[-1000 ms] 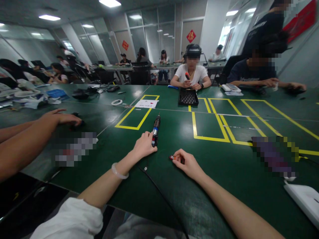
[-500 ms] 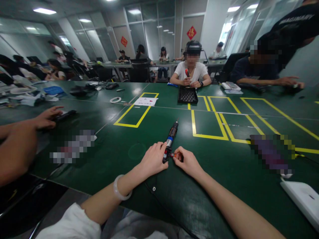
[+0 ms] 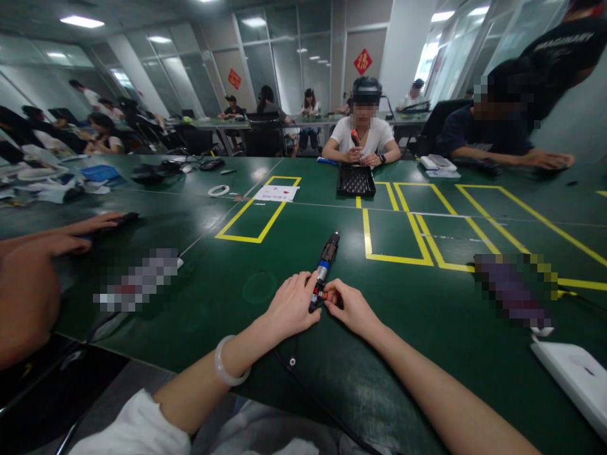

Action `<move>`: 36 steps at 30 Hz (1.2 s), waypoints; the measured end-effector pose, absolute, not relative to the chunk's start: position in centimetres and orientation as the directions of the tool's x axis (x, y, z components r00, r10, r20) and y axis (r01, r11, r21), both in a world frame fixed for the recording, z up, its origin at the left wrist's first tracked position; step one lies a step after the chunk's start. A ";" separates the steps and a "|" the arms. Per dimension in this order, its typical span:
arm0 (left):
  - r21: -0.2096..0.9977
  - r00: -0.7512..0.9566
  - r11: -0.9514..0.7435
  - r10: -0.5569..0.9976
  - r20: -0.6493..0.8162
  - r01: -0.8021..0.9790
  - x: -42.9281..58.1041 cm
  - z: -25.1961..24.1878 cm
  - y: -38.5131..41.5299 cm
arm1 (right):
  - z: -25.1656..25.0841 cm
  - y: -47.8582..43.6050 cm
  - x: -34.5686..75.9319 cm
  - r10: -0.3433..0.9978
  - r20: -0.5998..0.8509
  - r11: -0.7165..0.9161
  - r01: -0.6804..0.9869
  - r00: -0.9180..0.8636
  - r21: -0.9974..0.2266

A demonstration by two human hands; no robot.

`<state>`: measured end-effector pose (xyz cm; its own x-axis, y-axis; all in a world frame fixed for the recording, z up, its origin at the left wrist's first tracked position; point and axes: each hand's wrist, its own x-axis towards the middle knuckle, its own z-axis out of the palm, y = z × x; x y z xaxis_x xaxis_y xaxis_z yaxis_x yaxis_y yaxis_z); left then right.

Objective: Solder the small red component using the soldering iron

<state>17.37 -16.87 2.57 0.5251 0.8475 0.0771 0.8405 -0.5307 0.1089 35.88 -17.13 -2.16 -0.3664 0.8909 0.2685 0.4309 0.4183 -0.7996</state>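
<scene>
Left grip (image 3: 294, 303) closed on tool (image 3: 326, 262); right grip (image 3: 349, 306) pinching orange piece (image 3: 323, 295); black tray (image 3: 356, 195) beyond (contents unclear).

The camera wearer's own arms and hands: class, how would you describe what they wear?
The left hand and right hand are ungloved. A pale, smooth, ring-shaped bangle circles the left wrist. A loose white sleeve covers part of the left arm; the right arm shows no sleeve or bracelet.

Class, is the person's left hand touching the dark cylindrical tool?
Touching: the head view shows the left hand against the near end of the cylindrical tool.
</scene>
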 end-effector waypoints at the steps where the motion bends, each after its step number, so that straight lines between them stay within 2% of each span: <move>1: 0.101 0.526 -0.532 0.847 0.083 0.841 17.4 2.6 -16.8 | -2.2 -17.2 35.9 0.885 0.275 0.429 0.430 -0.376 -0.795; 8: 0.030 0.471 -0.475 0.878 0.088 0.880 18.5 3.0 -16.1 | -2.3 -17.2 36.1 0.870 0.300 0.469 0.469 -0.391 -0.749; 15: 0.044 0.442 -0.447 0.893 0.080 0.894 18.3 2.7 -15.6 | -2.2 -17.4 36.3 0.880 0.290 0.450 0.464 -0.376 -0.763; 20: -0.002 0.425 -0.427 0.901 0.089 0.904 16.7 2.7 -14.4 | -2.3 -17.4 36.6 0.882 0.282 0.446 0.475 -0.378 -0.759; 36: -0.093 0.156 -0.152 0.987 0.034 0.984 5.3 2.0 0.9 | -2.1 -17.4 36.7 0.882 0.266 0.448 0.511 -0.390 -0.734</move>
<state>5.29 0.94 1.98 0.1557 0.9872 0.0340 0.9840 -0.1520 -0.0932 36.73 -17.38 -2.13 -0.3896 0.8816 0.2663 0.5111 0.4475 -0.7338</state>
